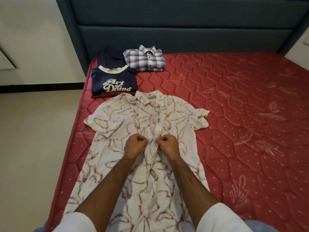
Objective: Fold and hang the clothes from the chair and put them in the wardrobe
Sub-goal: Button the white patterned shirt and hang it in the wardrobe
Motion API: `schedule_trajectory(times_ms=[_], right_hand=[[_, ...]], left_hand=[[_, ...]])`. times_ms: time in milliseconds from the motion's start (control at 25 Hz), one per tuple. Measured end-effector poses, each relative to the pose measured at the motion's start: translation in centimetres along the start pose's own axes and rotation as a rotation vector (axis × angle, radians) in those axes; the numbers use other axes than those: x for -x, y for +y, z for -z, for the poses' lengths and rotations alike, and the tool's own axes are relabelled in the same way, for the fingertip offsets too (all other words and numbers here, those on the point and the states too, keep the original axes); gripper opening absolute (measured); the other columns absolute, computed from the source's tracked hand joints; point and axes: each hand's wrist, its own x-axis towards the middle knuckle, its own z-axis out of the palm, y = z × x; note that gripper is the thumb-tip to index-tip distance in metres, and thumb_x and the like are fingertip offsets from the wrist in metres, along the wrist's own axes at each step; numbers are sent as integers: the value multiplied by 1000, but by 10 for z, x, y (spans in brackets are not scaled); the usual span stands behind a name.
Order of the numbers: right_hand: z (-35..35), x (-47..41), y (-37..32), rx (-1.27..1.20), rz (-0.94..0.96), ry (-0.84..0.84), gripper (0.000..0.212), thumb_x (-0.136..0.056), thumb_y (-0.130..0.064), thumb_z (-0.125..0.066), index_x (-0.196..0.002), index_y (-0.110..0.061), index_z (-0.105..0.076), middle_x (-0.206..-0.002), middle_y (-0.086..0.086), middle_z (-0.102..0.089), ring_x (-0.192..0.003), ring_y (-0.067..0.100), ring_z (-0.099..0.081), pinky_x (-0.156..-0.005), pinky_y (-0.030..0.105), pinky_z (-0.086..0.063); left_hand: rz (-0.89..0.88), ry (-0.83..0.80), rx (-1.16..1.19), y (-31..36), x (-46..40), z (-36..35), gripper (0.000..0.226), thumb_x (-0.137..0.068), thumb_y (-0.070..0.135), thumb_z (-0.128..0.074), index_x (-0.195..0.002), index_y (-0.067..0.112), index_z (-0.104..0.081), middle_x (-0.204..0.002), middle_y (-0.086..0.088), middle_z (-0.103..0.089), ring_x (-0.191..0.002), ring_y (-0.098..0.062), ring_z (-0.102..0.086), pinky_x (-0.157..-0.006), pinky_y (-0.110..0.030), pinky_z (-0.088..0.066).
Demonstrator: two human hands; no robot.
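1. A white shirt with a red pattern lies face up on the mattress, near its left edge, collar toward the headboard and hem toward the person.
2. Both short sleeves are spread out to the sides; the right one is crumpled.
3. The left hand has its fingers curled, pinching the left side of the shirt's front opening at mid-chest.
4. The right hand is curled the same way, pinching the right side of the opening, just beside the left hand.
5. Beyond the collar, a folded navy T-shirt with white lettering sits on a dark red garment.
6. Near the headboard lie a dark folded garment and, just beside it, a folded plaid shirt.
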Motion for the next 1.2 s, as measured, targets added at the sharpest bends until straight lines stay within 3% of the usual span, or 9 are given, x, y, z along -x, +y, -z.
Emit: schedule_trajectory(times_ms=[120, 280, 520, 720, 1000, 1200], right_hand=[[-4, 5, -1, -155, -65, 10, 17, -82, -22, -82, -77, -8, -73, -75, 2, -73, -73, 20, -70, -65, 33, -59], [-17, 8, 3, -126, -100, 17, 16, -79, -28, -85, -80, -15, -75, -79, -2, -74, -78, 17, -71, -74, 32, -59], [-25, 13, 8, -118, -78, 31, 13, -84, -24, -81, -87, -13, -75, -82, -2, -74, -79, 14, -70, -71, 25, -54], [-29, 12, 11, -163, -73, 6, 6, -88, -17, -77, -92, -12, -76, -86, 0, -75, -84, 16, -70, -81, 32, -57], [-30, 14, 16, -157, -48, 10, 15, -90, -16, -75, -104, -10, -77, -89, -4, -71, -87, 11, -66, -85, 25, -53], [-28, 16, 15, -251, -90, -9, 11, -90, -13, -70, -90, -19, -79, -84, -6, -76, -84, 14, -72, -83, 34, -60]], left_hand=[[67, -26, 200, -3, -1, 0, 16, -78, 26, -85, -86, 20, -72, -81, -1, -75, -82, -22, -73, -85, -49, -59], [16, -43, 283, -6, 5, 3, 11, -83, 10, -81, -85, 16, -72, -81, -5, -75, -82, -23, -73, -86, -50, -59], [-54, -91, 249, -11, 10, 2, 11, -86, 18, -79, -90, 29, -80, -90, 12, -78, -94, -8, -72, -97, -44, -56], [-8, -48, 230, -7, 12, 2, 10, -83, 19, -81, -88, 27, -81, -85, 12, -78, -88, -6, -72, -92, -41, -58], [30, -9, 181, -1, 13, 2, 9, -83, 17, -79, -90, 22, -81, -82, 9, -77, -80, -7, -72, -83, -34, -60], [16, 1, 146, 1, 14, 3, 8, -83, 15, -78, -88, 20, -81, -83, 7, -76, -80, -5, -70, -72, -22, -55]])
